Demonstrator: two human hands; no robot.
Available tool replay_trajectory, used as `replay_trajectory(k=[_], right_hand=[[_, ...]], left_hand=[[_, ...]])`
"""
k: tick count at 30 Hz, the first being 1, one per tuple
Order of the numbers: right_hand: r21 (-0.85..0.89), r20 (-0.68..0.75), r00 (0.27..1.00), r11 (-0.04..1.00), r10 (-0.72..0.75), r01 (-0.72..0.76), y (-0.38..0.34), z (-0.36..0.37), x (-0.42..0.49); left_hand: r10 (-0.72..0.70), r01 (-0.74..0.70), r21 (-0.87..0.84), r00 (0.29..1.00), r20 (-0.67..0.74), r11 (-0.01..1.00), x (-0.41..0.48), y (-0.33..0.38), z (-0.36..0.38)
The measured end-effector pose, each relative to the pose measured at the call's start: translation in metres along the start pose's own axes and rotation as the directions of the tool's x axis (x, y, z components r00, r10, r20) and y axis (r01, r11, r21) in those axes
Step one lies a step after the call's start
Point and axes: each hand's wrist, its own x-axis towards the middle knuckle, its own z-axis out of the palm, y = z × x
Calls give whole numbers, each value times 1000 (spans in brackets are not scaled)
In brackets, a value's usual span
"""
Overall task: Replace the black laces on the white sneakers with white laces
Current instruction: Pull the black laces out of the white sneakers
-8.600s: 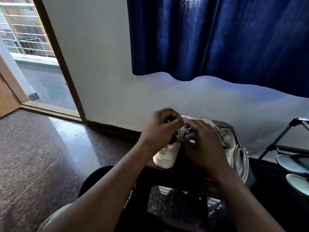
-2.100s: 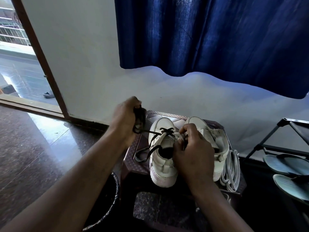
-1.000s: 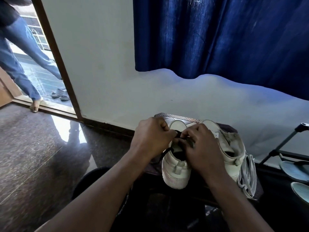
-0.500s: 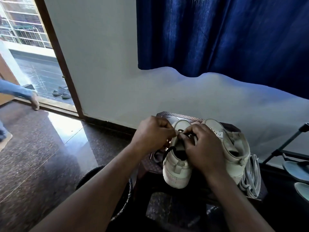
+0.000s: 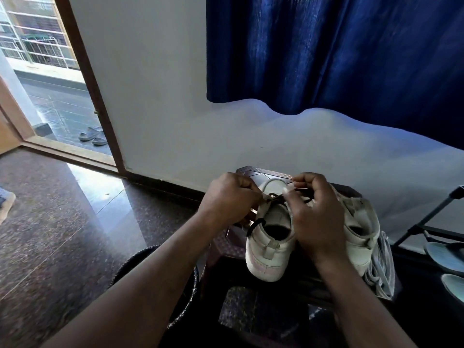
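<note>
Both left hand (image 5: pixel 228 200) and right hand (image 5: pixel 316 217) pinch the black lace (image 5: pixel 254 226).

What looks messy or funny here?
The black lace is half out of the left sneaker, one loop sticking out by its opening while the left hand and right hand pinch it. The white laces droop over the stool's right edge beside the right sneaker.

A small dark brown desk (image 5: pixel 253 172) with a patterned top stands on the dark speckled stone floor (image 5: pixel 62 234). On it sit a left white sneaker (image 5: pixel 271 249) and a right white sneaker (image 5: pixel 361 237), side by side (toes toward the wall). A bundle of flat white laces (image 5: pixel 381 270) lies just beside the right one.
</note>
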Motion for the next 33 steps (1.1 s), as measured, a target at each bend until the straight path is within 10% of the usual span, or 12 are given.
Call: replay_trajectory(k=[7, 16, 24, 33], right_hand=[[-226, 133, 985, 964, -113, 141, 6, 11, -1], [2, -368, 915, 984, -164, 177, -12, -11, 4], [-357, 197, 974, 918, -108, 174, 9, 6, 3], [-133, -41, 973, 966, -228, 220, 0, 3, 3]], left_hand=[[20, -19, 25, 1000, -8, 999, -4, 3, 0], [23, -21, 48, 999, -40, 999, 0, 0, 2], [36, -32, 77, 998, -49, 996, -1, 0, 2], [24, -22, 67, 999, -31, 998, -2, 2, 1]])
